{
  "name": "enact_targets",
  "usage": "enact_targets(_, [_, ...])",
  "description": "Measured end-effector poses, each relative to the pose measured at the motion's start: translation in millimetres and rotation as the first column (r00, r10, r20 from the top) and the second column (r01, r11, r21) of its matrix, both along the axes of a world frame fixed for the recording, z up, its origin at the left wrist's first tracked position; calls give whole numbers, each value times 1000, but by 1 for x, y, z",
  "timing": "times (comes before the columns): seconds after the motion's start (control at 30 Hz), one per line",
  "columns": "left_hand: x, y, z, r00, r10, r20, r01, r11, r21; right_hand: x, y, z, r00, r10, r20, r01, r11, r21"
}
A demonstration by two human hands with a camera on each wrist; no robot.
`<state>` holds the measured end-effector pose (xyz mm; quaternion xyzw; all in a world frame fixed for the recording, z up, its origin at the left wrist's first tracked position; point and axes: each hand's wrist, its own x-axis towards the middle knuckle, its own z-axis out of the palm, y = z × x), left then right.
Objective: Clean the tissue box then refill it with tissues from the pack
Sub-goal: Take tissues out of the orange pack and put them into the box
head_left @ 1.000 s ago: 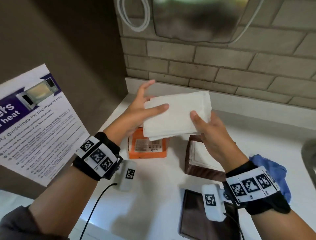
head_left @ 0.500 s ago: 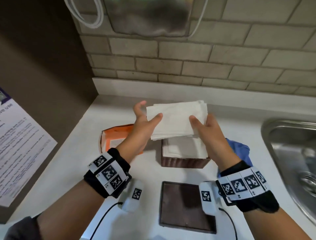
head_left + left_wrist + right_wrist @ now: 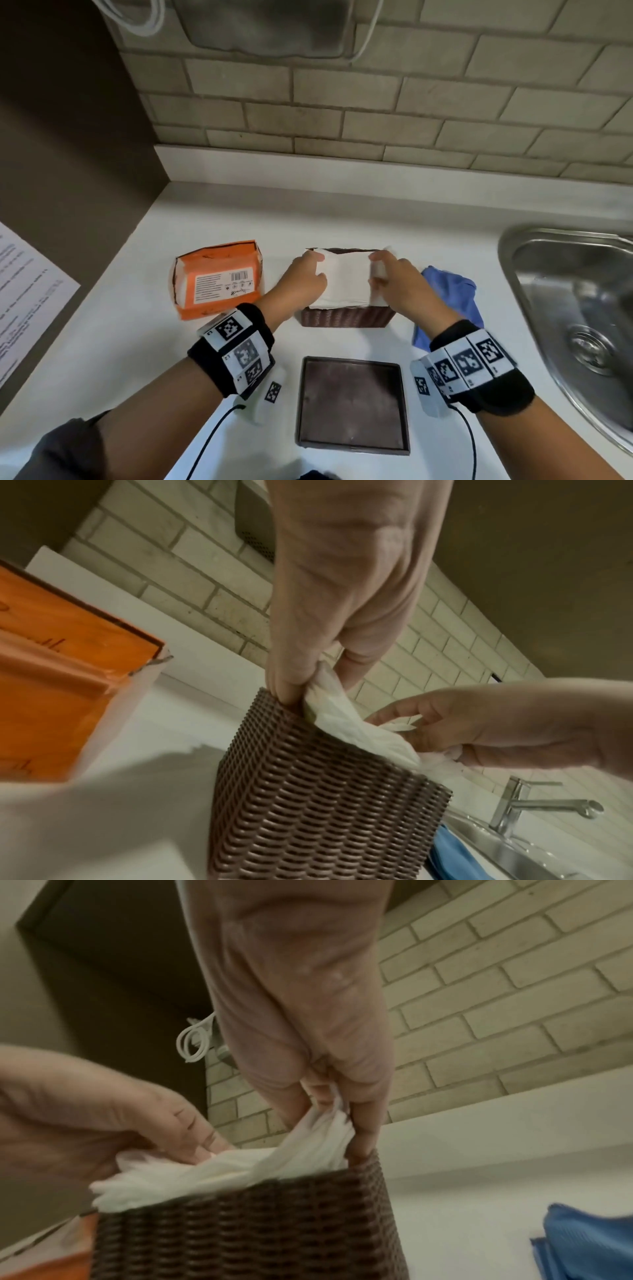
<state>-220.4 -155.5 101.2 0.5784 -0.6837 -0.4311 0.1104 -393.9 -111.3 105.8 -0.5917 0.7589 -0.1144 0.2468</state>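
Both hands are down at the brown woven tissue box (image 3: 346, 317), which sits in the middle of the frame on the white counter (image 3: 212, 212), and a stack of white tissues (image 3: 346, 281) is going into its open top. The left hand (image 3: 305, 279) pinches the stack's left edge between thumb and fingers right at the box's rim, and the right hand (image 3: 394, 277) pinches the right edge the same way. Holding it at both ends looks like a way to keep the floppy stack flat and square to the opening while it is lowered. The wrist views show the tissue edges bunched up against the walls, so I'd say the stack is a snug fit and the fingers are tucking the sides in.

The orange tissue pack (image 3: 215, 279) lies torn open just left of the box, close enough for another handful; some white still shows inside. The box's dark square lid (image 3: 352, 404) rests flat lower in the frame, near the person and clear of the hands, probably waiting to go back on. A crumpled blue cloth (image 3: 452, 298) lies right of the box, between it and the steel sink (image 3: 513, 260), so I take the wiping to be done
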Motion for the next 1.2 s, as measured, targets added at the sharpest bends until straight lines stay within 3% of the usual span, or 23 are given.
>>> enact_targets(0.27, [-3,5,0,926,-196,323,249,959,-132,18,-5,-4,918,115,-379,-95,993,72])
enact_targets(0.5, [6,3,-15,904,-332,269,374,919,-122,20,-2,0,811,146,-567,-177,984,0])
enact_targets(0.7, [9,2,-22,883,-328,336,417,877,-240,-6,2,3,793,283,-539,-329,944,11])
enact_targets(0.77, [9,7,-21,913,-245,326,359,862,-358,-15,3,1,814,303,-496,-363,931,-27])
enact_targets(0.83, [7,10,-20,964,-146,224,238,847,-475,-19,6,0,856,329,-399,-361,933,-4])
enact_targets(0.9, [5,11,-23,964,-125,233,228,839,-494,-20,9,2,860,365,-356,-397,918,-19])
enact_targets(1.0, [-6,12,-27,865,-173,471,390,822,-415,-14,10,6,863,367,-347,-388,922,12])
enact_targets(1.1, [-16,14,-19,782,-245,573,509,781,-361,-8,5,7,876,345,-337,-348,936,55])
enact_targets(1.2, [-23,13,-14,707,-339,620,578,782,-232,-5,-3,0,829,368,-421,-350,929,123])
